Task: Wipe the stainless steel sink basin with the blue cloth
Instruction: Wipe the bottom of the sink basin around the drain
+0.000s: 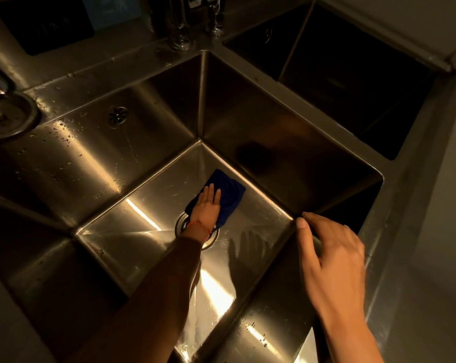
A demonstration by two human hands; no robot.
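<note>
The basin (132,153) is a deep, square steel well. On its floor lies the cloth (228,195), dark blue and folded, just beyond the drain (181,226) and partly over its far rim. Water drops (64,137) dot the left wall, and an overflow grate (118,115) sits high on that wall.

Your left hand (205,208) lies flat on the near part of the cloth, palm down, fingers straight and close together, pressing it to the floor. A thin red band (198,224) circles that wrist. The left forearm reaches down into the basin from the near edge.

Your right hand (331,258) rests at the basin's right rim, outside the well. Its fingers are relaxed and slightly spread, gripping nothing; the thumb tip touches the rim corner. Its shadow (247,252) falls on the floor right of the drain.

A 2nd basin (352,82), dark inside, lies to the far right. A faucet base (179,27) stands on the steel deck behind. A round fitting (9,116) sits at the left. Lighting is dim and warm.
</note>
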